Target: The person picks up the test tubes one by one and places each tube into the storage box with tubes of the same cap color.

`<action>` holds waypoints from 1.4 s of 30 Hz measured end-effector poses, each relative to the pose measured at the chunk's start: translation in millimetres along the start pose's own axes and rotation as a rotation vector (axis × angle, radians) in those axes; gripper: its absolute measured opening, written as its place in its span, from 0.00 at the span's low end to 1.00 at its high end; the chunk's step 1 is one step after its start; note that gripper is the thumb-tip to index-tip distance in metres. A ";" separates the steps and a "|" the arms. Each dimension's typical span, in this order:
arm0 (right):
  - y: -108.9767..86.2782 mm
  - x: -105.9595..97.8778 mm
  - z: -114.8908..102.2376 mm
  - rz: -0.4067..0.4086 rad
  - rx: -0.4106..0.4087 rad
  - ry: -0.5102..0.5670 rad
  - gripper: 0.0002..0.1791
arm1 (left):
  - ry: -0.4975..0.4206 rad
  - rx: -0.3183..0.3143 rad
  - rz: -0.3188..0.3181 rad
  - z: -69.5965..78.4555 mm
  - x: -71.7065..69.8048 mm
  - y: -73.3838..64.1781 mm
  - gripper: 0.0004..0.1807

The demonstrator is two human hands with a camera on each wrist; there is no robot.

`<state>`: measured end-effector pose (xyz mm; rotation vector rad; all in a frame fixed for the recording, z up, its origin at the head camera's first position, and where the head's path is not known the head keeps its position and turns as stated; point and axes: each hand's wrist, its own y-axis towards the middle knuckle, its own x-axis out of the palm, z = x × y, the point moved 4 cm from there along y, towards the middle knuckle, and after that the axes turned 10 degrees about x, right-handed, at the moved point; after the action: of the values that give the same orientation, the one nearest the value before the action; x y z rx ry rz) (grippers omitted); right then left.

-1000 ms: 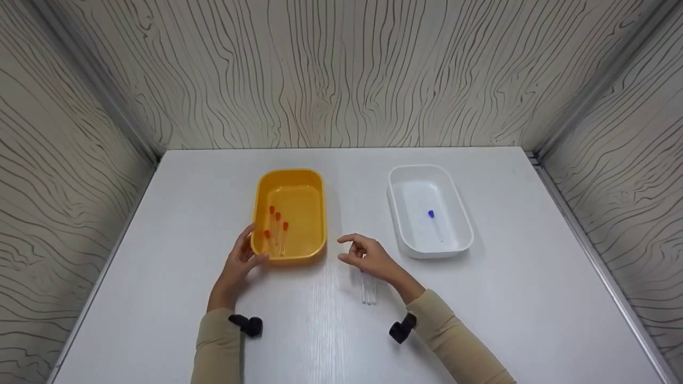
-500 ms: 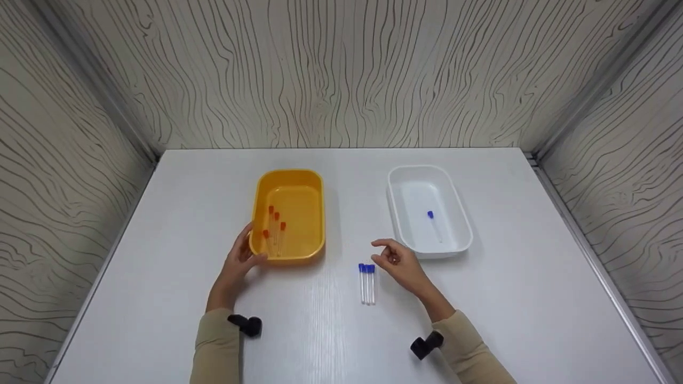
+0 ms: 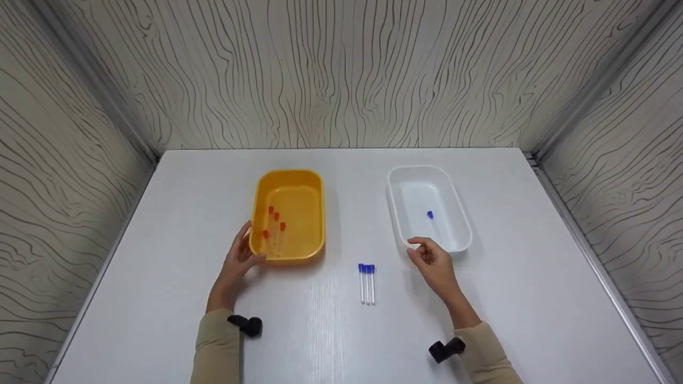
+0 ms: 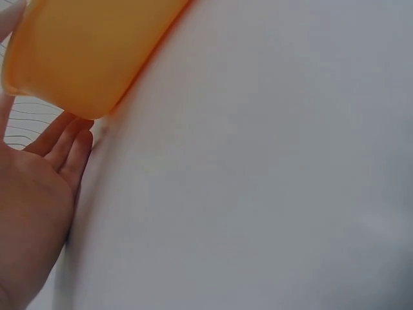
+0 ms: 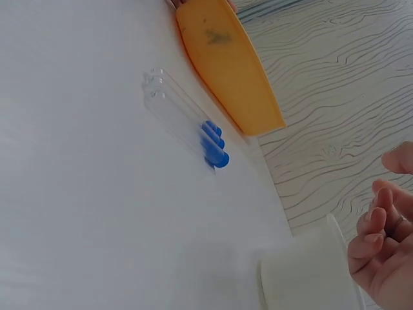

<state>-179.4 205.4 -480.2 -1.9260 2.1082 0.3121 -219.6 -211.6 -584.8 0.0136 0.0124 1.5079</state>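
My left hand (image 3: 236, 265) grips the near left corner of a yellow tray (image 3: 308, 255), thumb at its front and fingers along its left side. Several clear tubes with red caps (image 3: 282, 227) lie in that tray. My right hand (image 3: 435, 266) hovers by the near edge of a white tray (image 3: 396, 213), its fingers loosely bent and nothing between them. One tube with a blue cap (image 3: 430, 214) lies in the white tray, its lower end near my knuckles in this view. Three blue-capped tubes (image 3: 367, 285) lie side by side on the table between my hands.
A white table (image 3: 320, 330) carries everything. Wood-patterned panels (image 3: 341, 74) stand behind it and at both sides, with metal edge strips. Black wrist cameras (image 3: 447, 349) sit on both sleeves.
My right hand has moved right, from over the blue-capped tubes to the white tray's near edge, uncovering the tubes' caps. My left hand and the yellow tray have hardly shifted.
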 end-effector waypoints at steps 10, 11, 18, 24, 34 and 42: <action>5.4 -38.8 22.8 0.261 0.024 0.033 0.10 | -0.027 -0.013 0.244 0.1 -3.4 -6.9 0.33; 6.2 -42.4 25.0 0.278 0.027 0.038 0.10 | -0.027 -0.010 0.269 0.5 -3.3 -7.9 0.31; 11.5 -62.1 39.8 0.373 0.051 0.082 0.10 | -0.004 -0.056 0.402 5.7 -1.5 -17.9 0.23; 16.1 -73.9 45.8 0.434 0.089 0.111 0.11 | 0.089 -0.015 0.492 24.0 2.8 -31.0 0.19; 39.1 -91.1 88.7 0.438 0.263 0.177 0.17 | 0.165 0.077 0.494 40.6 20.8 -44.1 0.10; 54.2 -90.1 116.7 0.270 0.294 0.219 0.25 | 0.237 0.062 0.259 40.7 37.2 -50.7 0.12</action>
<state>-219.9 334.0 -560.7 -1.5710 2.3992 -0.1607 -166.0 -177.6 -545.0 -0.1173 0.2564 1.7599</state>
